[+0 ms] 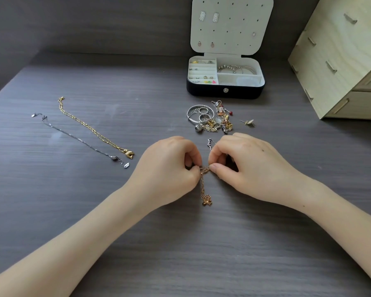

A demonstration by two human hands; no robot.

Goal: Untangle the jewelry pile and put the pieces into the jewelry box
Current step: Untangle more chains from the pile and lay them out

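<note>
A fine rose-gold chain (202, 184) with a small openwork pendant lies on the grey wood-grain table (107, 213). Its knotted top is pinched between the curled fingertips of the left hand (169, 168) and right hand (248, 166). The pile (212, 118) of silver rings and gilt charms sits just beyond the hands, near the open, dark, rounded box (208, 91).

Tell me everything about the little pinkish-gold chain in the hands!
The chain is thin, rose-gold and looks like metal. Its top is bunched into a small tangle between the left hand and the right hand, whose fingers pinch it from both sides. Below them it runs doubled toward the person and ends in a small flower-like pendant, which seems to lie on the table. Any more of it is hidden under the hands.
</note>
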